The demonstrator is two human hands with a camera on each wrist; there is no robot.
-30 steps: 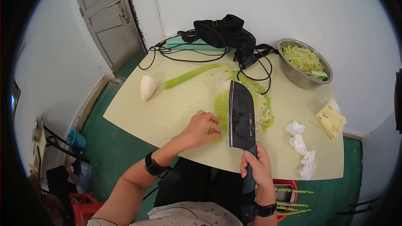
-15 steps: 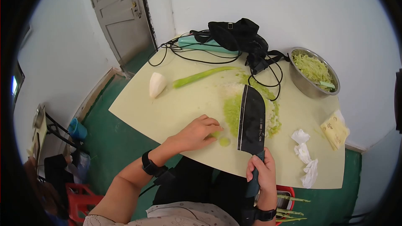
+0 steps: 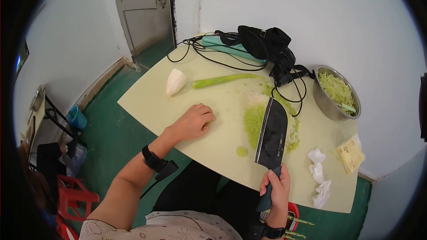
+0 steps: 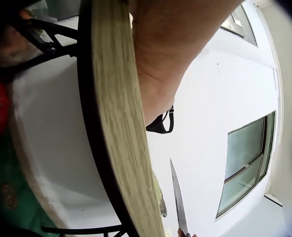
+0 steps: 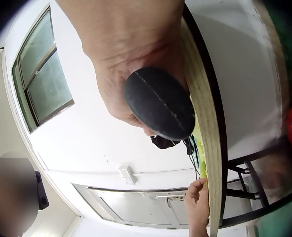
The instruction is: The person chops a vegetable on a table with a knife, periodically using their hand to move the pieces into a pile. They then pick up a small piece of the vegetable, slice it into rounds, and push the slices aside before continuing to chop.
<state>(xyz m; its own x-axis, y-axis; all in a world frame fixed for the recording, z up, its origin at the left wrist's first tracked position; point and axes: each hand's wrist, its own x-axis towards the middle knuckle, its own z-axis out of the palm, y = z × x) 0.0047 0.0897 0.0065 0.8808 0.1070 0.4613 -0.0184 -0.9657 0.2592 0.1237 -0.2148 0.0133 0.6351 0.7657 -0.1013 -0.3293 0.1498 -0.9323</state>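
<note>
My right hand (image 3: pixel 276 183) grips the dark handle of a black kitchen cleaver (image 3: pixel 272 133), its wide blade over a pile of finely chopped green and white vegetable (image 3: pixel 253 122). In the right wrist view the rounded butt of the handle (image 5: pixel 160 103) sticks out of the fist. My left hand (image 3: pixel 193 122) is low over the table's left part, fingers curled, a bit of green slice showing at the fingertips. A round pale-green slice (image 3: pixel 241 151) lies left of the blade. Beyond the left hand are a long green stalk (image 3: pixel 222 80) and a white peeled chunk (image 3: pixel 176 82).
At the back of the table (image 3: pixel 147 102) lie a black bag (image 3: pixel 267 40), looping cables and a teal case (image 3: pixel 213 43). On the right stand a steel bowl (image 3: pixel 321 98) of shredded greens, a yellow tissue pack (image 3: pixel 350 154) and crumpled tissues (image 3: pixel 317 173). Stalks in a red basin (image 3: pixel 292 211) poke out below.
My left hand has moved left and away from the chopped pile, and one green slice now lies uncovered. The right hand still holds the cleaver. The head view has shifted.
</note>
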